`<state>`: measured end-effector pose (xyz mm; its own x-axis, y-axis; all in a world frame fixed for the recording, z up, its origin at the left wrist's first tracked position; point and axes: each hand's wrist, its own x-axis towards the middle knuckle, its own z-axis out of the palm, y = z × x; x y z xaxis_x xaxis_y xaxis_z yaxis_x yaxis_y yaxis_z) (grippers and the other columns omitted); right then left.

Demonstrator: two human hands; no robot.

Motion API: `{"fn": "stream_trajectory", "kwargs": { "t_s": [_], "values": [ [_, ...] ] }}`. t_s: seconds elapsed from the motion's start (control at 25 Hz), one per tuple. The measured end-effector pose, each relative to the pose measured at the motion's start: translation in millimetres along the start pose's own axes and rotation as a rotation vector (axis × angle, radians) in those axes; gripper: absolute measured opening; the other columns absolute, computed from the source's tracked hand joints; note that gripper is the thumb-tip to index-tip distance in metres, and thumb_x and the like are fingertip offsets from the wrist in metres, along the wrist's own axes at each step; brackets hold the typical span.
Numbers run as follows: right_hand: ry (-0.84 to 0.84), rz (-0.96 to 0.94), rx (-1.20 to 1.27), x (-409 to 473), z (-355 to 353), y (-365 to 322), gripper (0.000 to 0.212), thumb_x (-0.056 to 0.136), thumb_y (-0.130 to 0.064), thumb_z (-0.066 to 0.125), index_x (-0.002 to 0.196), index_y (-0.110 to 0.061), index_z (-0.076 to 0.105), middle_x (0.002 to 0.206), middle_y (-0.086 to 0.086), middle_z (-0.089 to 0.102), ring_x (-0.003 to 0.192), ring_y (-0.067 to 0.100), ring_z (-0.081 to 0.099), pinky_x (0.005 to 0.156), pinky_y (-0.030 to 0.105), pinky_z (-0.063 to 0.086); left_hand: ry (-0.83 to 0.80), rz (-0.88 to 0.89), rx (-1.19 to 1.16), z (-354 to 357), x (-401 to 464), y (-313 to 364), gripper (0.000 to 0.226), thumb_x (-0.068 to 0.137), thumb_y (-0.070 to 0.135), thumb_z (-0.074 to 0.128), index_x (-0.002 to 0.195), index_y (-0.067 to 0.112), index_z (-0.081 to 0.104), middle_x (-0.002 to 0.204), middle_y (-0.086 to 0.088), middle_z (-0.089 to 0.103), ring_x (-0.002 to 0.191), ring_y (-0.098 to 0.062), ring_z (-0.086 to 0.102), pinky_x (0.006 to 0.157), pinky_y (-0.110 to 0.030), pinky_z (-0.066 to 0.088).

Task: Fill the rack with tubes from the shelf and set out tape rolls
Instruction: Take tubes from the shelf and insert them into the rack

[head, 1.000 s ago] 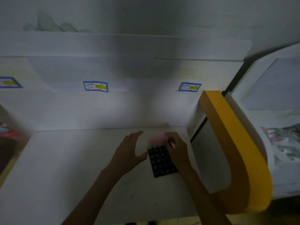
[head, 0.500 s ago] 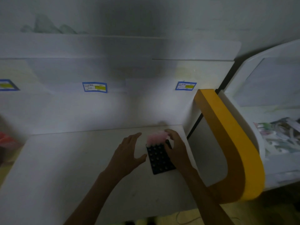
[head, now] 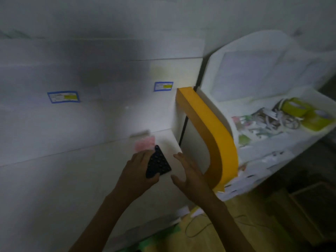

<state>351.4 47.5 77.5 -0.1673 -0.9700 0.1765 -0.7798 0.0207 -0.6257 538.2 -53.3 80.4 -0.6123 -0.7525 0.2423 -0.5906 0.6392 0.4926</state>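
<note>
A black rack (head: 159,164) with rows of holes lies on the white table (head: 54,188) near its right edge. Pink-capped tubes (head: 145,143) stand in the rack's far rows. My left hand (head: 138,171) grips the rack's left and near edge. My right hand (head: 189,173) hovers just right of the rack, fingers spread and holding nothing. On the white shelf (head: 269,142) to the right lie loose tubes (head: 254,124) among paper scraps, and yellow-green tape rolls (head: 298,110) sit at its far right.
A yellow curved panel (head: 205,124) stands between table and shelf. Blue-framed labels (head: 63,96) mark the white back wall. A thin cable (head: 196,228) and paper bits lie on the wooden floor below.
The view has swung right, bringing the shelf into sight. My right hand let go of the tubes and drew away to the right. My left hand closed on the rack's edge.
</note>
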Motion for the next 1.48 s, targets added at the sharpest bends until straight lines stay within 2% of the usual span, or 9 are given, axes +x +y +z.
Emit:
{"fn": "stream_trajectory", "kwargs": {
  "t_s": [0.16,0.4,0.48,0.6,0.76,0.92,1.12,1.28,1.48],
  "values": [
    [-0.008,-0.06,0.039,-58.7,-25.0,5.7,0.064,0.088,-0.051,0.045,0.145,-0.024,0.036,0.15,-0.005,0.038,0.138,0.01,0.033,0.113,0.025,0.029,-0.002,0.023,-0.004,19.2,-16.5,49.8,0.071,0.073,0.05,0.061,0.133,0.012,0.051,0.127,-0.005,0.056,0.112,-0.023,0.052,0.092,-0.035,0.048],
    [0.048,-0.011,0.041,-156.1,-96.4,67.7,0.057,0.092,-0.04,0.056,0.144,-0.025,0.037,0.147,-0.006,0.041,0.133,0.01,0.039,0.108,0.019,0.032,-0.077,-0.01,-0.053,68.0,-61.0,153.8,0.078,0.077,0.064,0.046,0.138,0.015,0.046,0.138,-0.001,0.048,0.125,-0.02,0.045,0.102,-0.034,0.037],
    [0.081,0.037,-0.002,-183.7,-124.3,100.5,0.063,0.09,-0.046,0.056,0.145,-0.025,0.036,0.147,-0.008,0.041,0.133,0.009,0.038,0.107,0.024,0.036,-0.119,0.022,-0.044,90.2,-65.0,191.7,0.068,0.078,0.057,0.056,0.135,0.019,0.049,0.137,0.002,0.049,0.122,-0.021,0.048,0.1,-0.035,0.041],
    [0.109,0.129,-0.049,-214.8,-166.2,146.0,0.062,0.091,-0.044,0.059,0.145,-0.029,0.034,0.149,-0.013,0.035,0.134,0.002,0.029,0.108,0.018,0.027,-0.199,0.116,-0.024,121.7,-57.2,246.1,0.059,0.082,0.059,0.059,0.132,0.03,0.046,0.133,0.013,0.047,0.12,-0.011,0.047,0.1,-0.035,0.044],
    [0.148,0.211,-0.083,-227.7,-210.8,203.0,0.059,0.091,-0.046,0.058,0.143,-0.034,0.034,0.151,-0.009,0.035,0.137,0.01,0.032,0.113,0.027,0.028,-0.163,0.204,0.064,148.7,-30.5,300.7,0.07,0.078,0.058,0.052,0.137,0.018,0.047,0.136,0.0,0.049,0.124,-0.022,0.047,0.098,-0.039,0.046],
    [0.126,0.244,-0.066,-203.8,-235.0,250.7,0.057,0.091,-0.043,0.06,0.141,-0.033,0.035,0.15,-0.008,0.036,0.136,0.012,0.034,0.111,0.026,0.028,-0.092,0.21,0.08,174.6,16.4,327.7,0.064,0.07,0.055,0.045,0.121,0.018,0.058,0.118,0.0,0.06,0.105,-0.021,0.06,0.082,-0.032,0.048],
    [0.074,0.236,-0.104,-137.5,-264.8,305.9,0.057,0.092,-0.038,0.06,0.142,-0.026,0.036,0.15,-0.005,0.036,0.138,0.014,0.032,0.111,0.023,0.023,-0.136,0.139,0.051,207.0,97.9,337.3,0.082,0.072,0.066,0.029,0.138,0.02,0.046,0.143,0.0,0.043,0.13,-0.023,0.04,0.106,-0.039,0.035],
    [0.031,0.162,-0.132,-71.8,-285.3,338.4,0.057,0.091,-0.037,0.062,0.141,-0.024,0.038,0.146,-0.003,0.042,0.133,0.015,0.039,0.105,0.019,0.026,-0.04,0.101,-0.016,224.6,156.4,328.3,0.077,0.075,0.065,0.042,0.128,0.011,0.058,0.13,-0.009,0.057,0.119,-0.032,0.053,0.095,-0.046,0.045],
    [-0.038,0.068,-0.128,7.1,-287.8,362.4,0.055,0.09,-0.034,0.063,0.139,-0.019,0.043,0.141,0.003,0.046,0.129,0.02,0.042,0.105,0.029,0.035,-0.018,-0.017,0.057,225.6,200.5,305.5,0.066,0.072,0.057,0.052,0.125,0.019,0.055,0.125,-0.006,0.06,0.113,-0.028,0.056,0.09,-0.04,0.047]
  ]
}}
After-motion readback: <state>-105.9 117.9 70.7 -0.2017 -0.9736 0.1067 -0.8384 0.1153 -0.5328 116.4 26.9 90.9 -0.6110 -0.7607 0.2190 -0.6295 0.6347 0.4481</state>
